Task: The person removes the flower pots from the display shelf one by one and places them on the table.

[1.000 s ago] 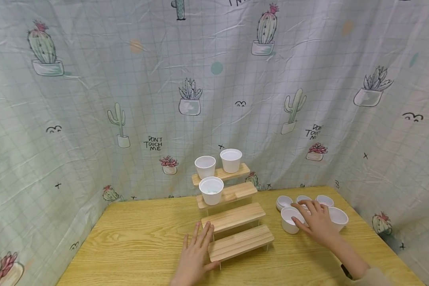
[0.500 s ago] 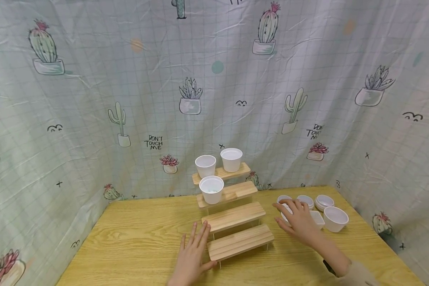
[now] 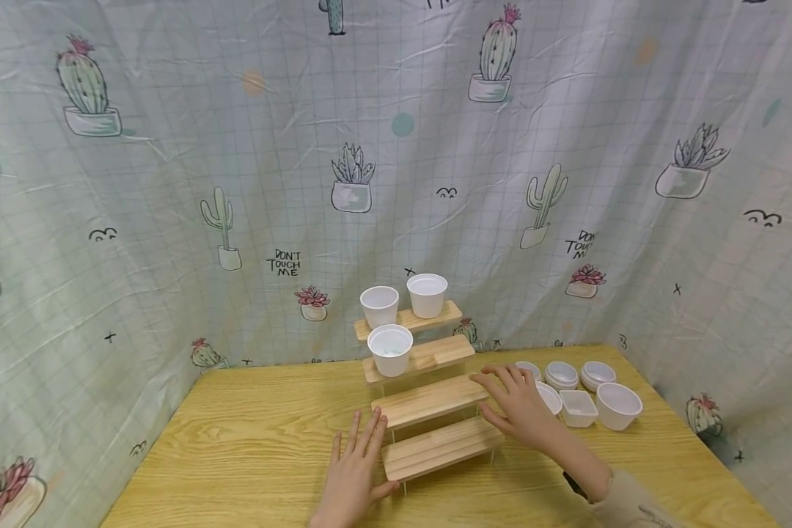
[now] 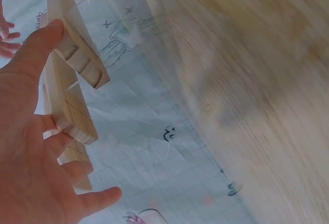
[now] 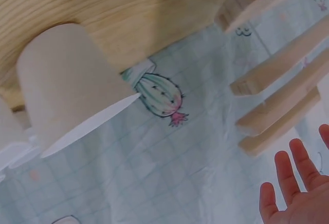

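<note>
Wooden stepped shelf (image 3: 435, 425) sits between left hand (image 3: 355, 473) and right hand (image 3: 518, 407).

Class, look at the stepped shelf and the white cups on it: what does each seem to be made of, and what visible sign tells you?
Stepped shelf: pale, unpainted-looking wood with a matt finish; grain lines run along each step. White cups: probably thin plastic, possibly foam; smooth, plain white, thin-rimmed walls.

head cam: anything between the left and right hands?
Yes: the stepped wooden shelf. In the head view its lowest step lies between left hand and right hand.
</note>
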Motion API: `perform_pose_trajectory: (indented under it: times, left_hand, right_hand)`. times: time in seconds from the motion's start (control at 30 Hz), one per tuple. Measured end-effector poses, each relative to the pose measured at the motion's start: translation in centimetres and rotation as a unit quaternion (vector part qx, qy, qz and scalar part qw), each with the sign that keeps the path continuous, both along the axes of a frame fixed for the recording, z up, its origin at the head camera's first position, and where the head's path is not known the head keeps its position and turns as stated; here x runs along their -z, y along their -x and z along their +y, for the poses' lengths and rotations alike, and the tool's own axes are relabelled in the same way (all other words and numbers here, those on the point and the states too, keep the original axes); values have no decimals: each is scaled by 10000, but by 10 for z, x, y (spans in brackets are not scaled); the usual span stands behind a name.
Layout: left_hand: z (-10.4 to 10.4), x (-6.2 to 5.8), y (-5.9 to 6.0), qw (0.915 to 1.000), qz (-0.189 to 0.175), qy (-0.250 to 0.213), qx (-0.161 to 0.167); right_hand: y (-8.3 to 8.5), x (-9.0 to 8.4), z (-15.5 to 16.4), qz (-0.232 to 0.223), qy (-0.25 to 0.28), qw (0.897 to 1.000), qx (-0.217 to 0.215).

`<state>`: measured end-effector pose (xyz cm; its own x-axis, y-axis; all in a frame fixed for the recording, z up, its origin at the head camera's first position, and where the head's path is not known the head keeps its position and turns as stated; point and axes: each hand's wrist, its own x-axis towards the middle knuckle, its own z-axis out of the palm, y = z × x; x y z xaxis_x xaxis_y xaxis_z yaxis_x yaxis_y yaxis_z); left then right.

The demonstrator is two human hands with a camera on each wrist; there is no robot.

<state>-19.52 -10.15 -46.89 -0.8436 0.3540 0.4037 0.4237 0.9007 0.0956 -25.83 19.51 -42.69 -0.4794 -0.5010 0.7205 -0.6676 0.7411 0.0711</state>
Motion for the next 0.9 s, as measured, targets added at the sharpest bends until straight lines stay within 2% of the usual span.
perform_pose_trajectory:
  times: [0.3,0.57,0.9]
  left_hand:
    - [1,2,1,10000,-87,34,-24]
    - [2,1,3,10000,25,32,-36]
    - [1,3,1,9996,267,90,1]
  right_hand:
    - [2,-9,-27,39,-11,9999,-128]
    - [6,-23,-46,-15,-211,9995,-238]
    - [13,-34,-68,160,-243,9988,-383]
